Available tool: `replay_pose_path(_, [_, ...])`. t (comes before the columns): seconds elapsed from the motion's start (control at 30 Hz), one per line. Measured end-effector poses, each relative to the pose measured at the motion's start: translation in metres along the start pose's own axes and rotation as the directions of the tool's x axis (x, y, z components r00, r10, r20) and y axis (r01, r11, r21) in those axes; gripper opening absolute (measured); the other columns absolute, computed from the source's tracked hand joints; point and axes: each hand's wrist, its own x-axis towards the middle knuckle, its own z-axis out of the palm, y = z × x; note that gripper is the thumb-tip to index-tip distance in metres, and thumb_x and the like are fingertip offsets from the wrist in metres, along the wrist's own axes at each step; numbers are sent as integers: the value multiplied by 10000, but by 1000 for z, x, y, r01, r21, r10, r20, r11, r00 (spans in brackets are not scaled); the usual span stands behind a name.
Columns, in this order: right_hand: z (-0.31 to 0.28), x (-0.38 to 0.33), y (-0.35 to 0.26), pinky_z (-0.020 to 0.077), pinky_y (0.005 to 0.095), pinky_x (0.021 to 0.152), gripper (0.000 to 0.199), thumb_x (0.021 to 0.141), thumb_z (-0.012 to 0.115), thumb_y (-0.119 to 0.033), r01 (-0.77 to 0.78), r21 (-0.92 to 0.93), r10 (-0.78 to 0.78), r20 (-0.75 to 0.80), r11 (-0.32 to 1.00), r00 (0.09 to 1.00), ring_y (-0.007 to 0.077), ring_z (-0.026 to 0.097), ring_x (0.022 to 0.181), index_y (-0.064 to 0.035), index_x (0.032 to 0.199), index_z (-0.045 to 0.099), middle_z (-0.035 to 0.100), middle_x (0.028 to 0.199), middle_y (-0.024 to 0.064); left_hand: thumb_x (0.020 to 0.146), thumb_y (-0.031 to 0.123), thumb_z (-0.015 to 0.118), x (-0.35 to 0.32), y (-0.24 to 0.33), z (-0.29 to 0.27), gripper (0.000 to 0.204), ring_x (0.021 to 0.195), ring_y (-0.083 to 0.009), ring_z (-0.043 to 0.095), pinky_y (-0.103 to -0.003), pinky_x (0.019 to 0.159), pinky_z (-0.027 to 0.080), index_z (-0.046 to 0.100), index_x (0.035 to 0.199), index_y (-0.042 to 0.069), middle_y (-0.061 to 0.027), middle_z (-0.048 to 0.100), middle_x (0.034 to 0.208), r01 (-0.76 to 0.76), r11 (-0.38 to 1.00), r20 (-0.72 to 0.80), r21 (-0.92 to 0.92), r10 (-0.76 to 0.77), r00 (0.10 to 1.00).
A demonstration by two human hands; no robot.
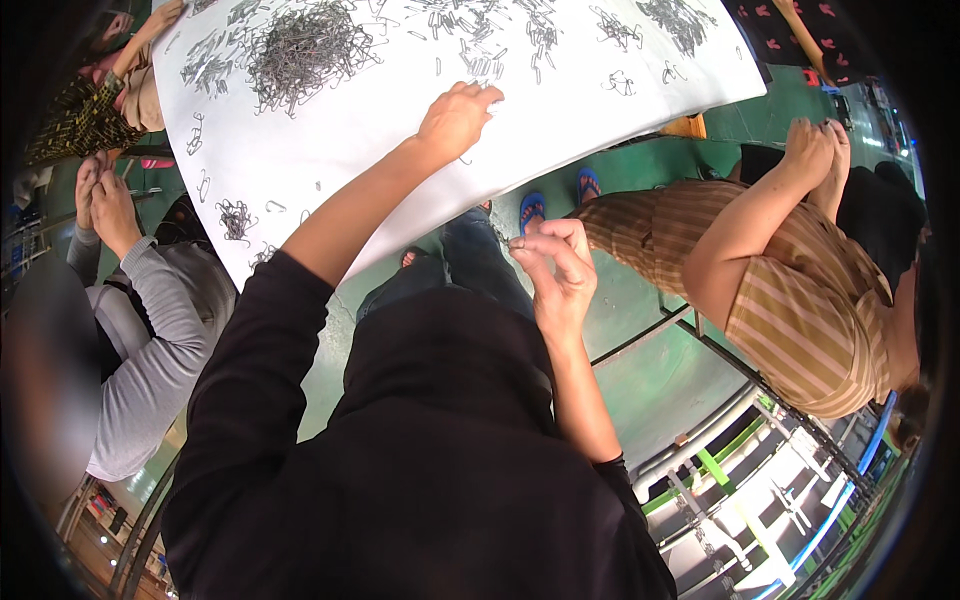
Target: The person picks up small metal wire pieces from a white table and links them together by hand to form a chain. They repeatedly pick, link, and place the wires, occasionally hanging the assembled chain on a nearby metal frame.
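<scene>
My left hand [460, 125] reaches over the white tabletop [380, 180], its fingers curled together at the near edge of some loose grey wire clips [485, 66]. Whatever its fingertips hold, if anything, is hidden. Off the table's near edge, my right hand [562, 272] is raised with thumb and forefinger pinched. A tiny dark bit shows at those fingertips, too small to name. A thin dark wire piece [466, 160] lies just below my left wrist.
A big tangled heap of dark wire pieces [308, 55] lies at the far left, with smaller clusters [235, 220] around the tabletop. People sit close on both sides: a grey sleeve [165, 330] left, a striped garment [800, 340] right. Metal rails [700, 335] stand at lower right.
</scene>
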Motion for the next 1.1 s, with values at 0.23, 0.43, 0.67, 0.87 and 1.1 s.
replay_pose_path(0.23, [4, -13, -5, 481, 316, 815, 136, 733, 769, -58, -53, 57, 52, 10, 997, 999, 156, 542, 821, -46, 859, 721, 557, 842, 39, 875, 116, 668, -86, 82, -76, 139, 796, -84, 623, -242, 731, 495, 702, 952, 5, -43, 703, 867, 344, 511, 254, -788, -239, 937])
replay_pose_path(0.43, [13, -20, -16, 492, 388, 939, 126, 749, 761, -67, -35, 149, 33, 16, 988, 999, 154, 554, 821, -43, 865, 720, 546, 830, 39, 869, 97, 671, -129, 119, -112, 127, 733, -69, 602, -231, 701, 489, 705, 951, 7, -34, 703, 843, 266, 588, 157, -764, -231, 960])
replay_pose_path(0.67, [20, -31, -20, 498, 331, 871, 104, 754, 752, -30, -26, 151, 22, 29, 988, 999, 153, 553, 828, -33, 848, 709, 558, 860, 50, 803, 34, 687, -155, 126, -113, 100, 789, -130, 616, -270, 678, 486, 709, 901, 43, -49, 664, 930, 28, 646, -121, -762, -185, 975])
replay_pose_path(0.87, [16, -23, -23, 443, 253, 718, 159, 808, 702, -31, -134, 167, 106, 170, 977, 980, 142, 544, 816, -42, 966, 692, 575, 913, 60, 778, 45, 709, -183, 119, -113, 114, 892, -206, 595, -315, 776, 490, 712, 891, 62, -54, 641, 935, -21, 729, -239, -684, -197, 951])
replay_pose_path(1.1, [79, 109, 17, 462, 290, 781, 169, 903, 591, -132, 191, -135, -114, 439, 972, 891, 192, 606, 959, -57, 1033, 671, 637, 1050, 70, 751, 71, 737, -200, 117, -106, 125, 829, -213, 584, -326, 724, 489, 700, 870, 73, -35, 624, 908, -31, 835, -324, -549, -178, 929])
